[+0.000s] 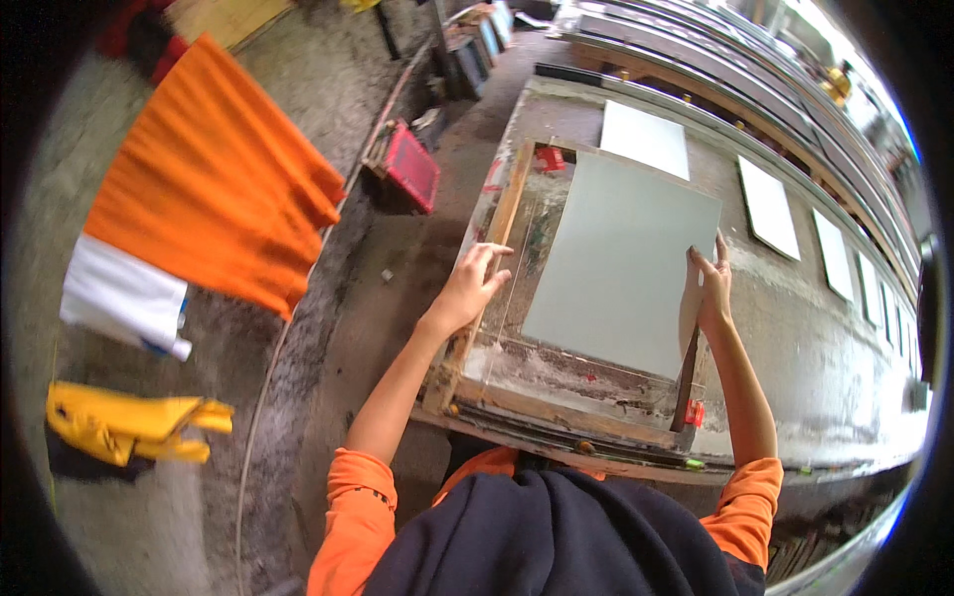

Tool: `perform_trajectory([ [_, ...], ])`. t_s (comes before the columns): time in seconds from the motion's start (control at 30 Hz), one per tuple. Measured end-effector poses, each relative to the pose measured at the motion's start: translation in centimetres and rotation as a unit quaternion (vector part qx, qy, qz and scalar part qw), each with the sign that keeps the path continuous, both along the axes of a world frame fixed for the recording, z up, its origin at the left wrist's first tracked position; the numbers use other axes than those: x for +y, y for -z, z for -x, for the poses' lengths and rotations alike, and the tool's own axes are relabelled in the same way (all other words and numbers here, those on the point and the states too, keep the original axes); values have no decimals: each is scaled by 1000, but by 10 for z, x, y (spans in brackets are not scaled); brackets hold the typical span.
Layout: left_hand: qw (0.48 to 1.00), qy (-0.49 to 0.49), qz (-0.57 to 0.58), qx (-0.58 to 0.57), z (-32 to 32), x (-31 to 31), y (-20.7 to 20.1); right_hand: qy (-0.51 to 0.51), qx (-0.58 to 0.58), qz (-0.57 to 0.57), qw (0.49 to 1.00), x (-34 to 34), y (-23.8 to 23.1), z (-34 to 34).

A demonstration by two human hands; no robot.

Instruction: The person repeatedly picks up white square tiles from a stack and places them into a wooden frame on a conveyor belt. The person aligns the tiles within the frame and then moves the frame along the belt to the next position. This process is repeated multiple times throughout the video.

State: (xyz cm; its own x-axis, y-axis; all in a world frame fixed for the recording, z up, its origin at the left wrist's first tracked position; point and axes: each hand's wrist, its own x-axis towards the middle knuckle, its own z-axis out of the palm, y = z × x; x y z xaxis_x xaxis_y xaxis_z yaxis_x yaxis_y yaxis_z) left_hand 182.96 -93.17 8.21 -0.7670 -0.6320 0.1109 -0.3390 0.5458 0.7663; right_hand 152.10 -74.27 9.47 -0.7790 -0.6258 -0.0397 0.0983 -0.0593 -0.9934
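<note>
A wooden frame [509, 204], which looks like a printing screen, lies on the long table in front of me. Within its outline, a large pale grey-white sheet [621, 263] shows; I cannot tell whether mesh covers it. My left hand [475, 283] has its fingers over the frame's left bar, thumb on the near side. At the right bar, my right hand [712, 283] grips the edge between thumb and fingers, beside the sheet's right border. Red pieces [549, 159] sit by the frame's far left and near right corners.
Several white boards [644, 137] lie in a row along the long table [795, 368], running to the right. Left of the table are a red-pink framed screen [409, 167], an orange cloth [214, 184], a white cloth [124, 288] and a yellow item [129, 422]. More long rails [686, 45] stand beyond.
</note>
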Motion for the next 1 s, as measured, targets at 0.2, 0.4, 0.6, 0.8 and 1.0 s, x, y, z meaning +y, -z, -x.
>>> perform_trajectory([
  [0.2,984,122,124,-29,29,-34,36,46,9,-61,997,4,0,-18],
  [0.4,975,68,200,-62,47,-31,52,56,62,-133,988,-8,31,-14],
  [0.6,951,37,304,-52,48,-28,56,56,36,-122,990,-18,48,-20],
  [0.8,953,33,295,-55,48,-27,57,42,17,-136,990,-26,59,-21],
  [1.0,939,43,325,-103,49,-23,51,26,4,-121,992,-37,69,-17],
])
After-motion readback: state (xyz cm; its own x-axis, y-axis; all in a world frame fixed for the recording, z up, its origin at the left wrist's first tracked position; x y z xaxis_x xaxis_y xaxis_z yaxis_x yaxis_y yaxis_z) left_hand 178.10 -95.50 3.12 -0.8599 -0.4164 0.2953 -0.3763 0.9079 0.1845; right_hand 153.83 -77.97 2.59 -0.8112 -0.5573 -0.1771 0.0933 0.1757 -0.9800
